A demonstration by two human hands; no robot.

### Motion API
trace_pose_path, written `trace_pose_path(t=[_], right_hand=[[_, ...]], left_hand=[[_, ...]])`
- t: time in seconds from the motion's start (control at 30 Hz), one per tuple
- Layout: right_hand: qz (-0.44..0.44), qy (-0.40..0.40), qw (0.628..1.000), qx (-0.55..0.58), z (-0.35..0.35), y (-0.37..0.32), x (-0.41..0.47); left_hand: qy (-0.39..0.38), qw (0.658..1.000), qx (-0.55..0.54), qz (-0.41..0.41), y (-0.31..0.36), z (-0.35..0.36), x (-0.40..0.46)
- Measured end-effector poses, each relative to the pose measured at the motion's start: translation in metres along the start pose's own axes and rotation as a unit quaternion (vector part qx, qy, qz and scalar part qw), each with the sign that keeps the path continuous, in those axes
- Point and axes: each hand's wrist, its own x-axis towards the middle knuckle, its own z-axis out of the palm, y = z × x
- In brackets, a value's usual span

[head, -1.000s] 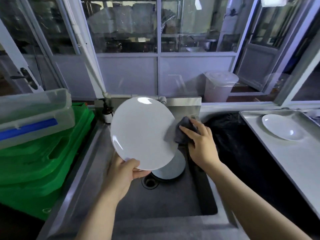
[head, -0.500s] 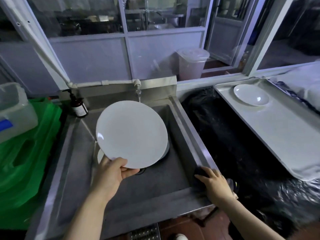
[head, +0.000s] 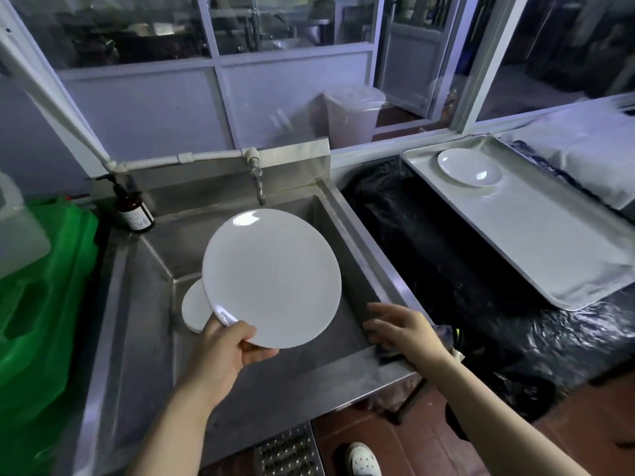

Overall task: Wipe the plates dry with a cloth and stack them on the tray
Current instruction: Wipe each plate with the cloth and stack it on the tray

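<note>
Three white plates were in play, and you had one of them. Your left hand [head: 225,352] gripped the big plate [head: 271,278] at its near rim, thumb curled over the top face and fingers tucked beneath, and held it tilted above the sink [head: 347,235] basin. Under that plate, down on the sink floor, a second plate [head: 194,309] peeked out on the left side, mostly hidden. The third plate [head: 469,171] lay flat on the tray [head: 556,242], well to the right of the sink, at the tray's far end.

Your right hand [head: 407,329] hovered over the sink's near right corner, fingers straight and spread, reaching in toward the basin and holding nothing. Right beneath that palm, the dark cloth [head: 390,353] sat draped on the sink's corner rim; whether your palm touched it, I couldn't tell.

Between sink and tray lay crumpled black plastic sheeting [head: 446,255]. A tap [head: 258,182] hung over the sink's back wall, and a brown pump bottle [head: 134,209] stood at the sink's far left corner, with green plastic [head: 44,304] further left of the sink.
</note>
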Motion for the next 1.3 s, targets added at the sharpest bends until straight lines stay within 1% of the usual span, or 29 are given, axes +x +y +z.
trace_pose_path(t=[0.07,0.13,0.2,0.27,0.5,0.73,0.87,0.97,1.1,1.2,1.3], right_hand=[[0.044,-0.04,0.989,0.132,0.009,-0.015,-0.007],[0.068,-0.093,0.972,0.203,0.016,-0.024,-0.01],[0.058,-0.14,0.961,0.231,0.023,-0.029,-0.012],[0.045,-0.146,0.96,0.237,0.029,-0.03,-0.013],[0.04,-0.098,0.953,0.282,0.025,-0.028,-0.015],[0.026,-0.031,0.947,0.319,-0.028,-0.021,0.003],[0.018,0.013,0.94,0.341,-0.075,-0.018,0.034],[0.017,0.041,0.934,0.355,-0.123,-0.017,0.06],[0.018,0.075,0.93,0.36,-0.193,-0.014,0.096],[0.021,0.099,0.919,0.382,-0.241,-0.007,0.124],[0.032,0.124,0.899,0.419,-0.282,0.003,0.154]], left_hand=[[-0.014,1.0,0.003,-0.009,-0.002,0.0,-0.003],[-0.029,0.999,0.007,-0.015,-0.003,0.001,-0.006],[-0.044,0.999,0.009,-0.021,-0.004,0.002,-0.01],[-0.059,0.998,0.01,-0.028,-0.005,0.002,-0.014],[-0.097,0.994,0.001,-0.043,-0.007,0.012,-0.011],[-0.136,0.988,0.027,-0.063,-0.003,0.069,0.023],[-0.158,0.985,0.046,-0.056,0.003,0.115,0.061],[-0.142,0.988,0.045,-0.043,0.006,0.16,0.096],[-0.127,0.989,0.079,-0.014,0.01,0.223,0.143],[-0.121,0.987,0.109,-0.001,0.013,0.266,0.176],[-0.137,0.982,0.131,-0.004,0.014,0.302,0.204]])
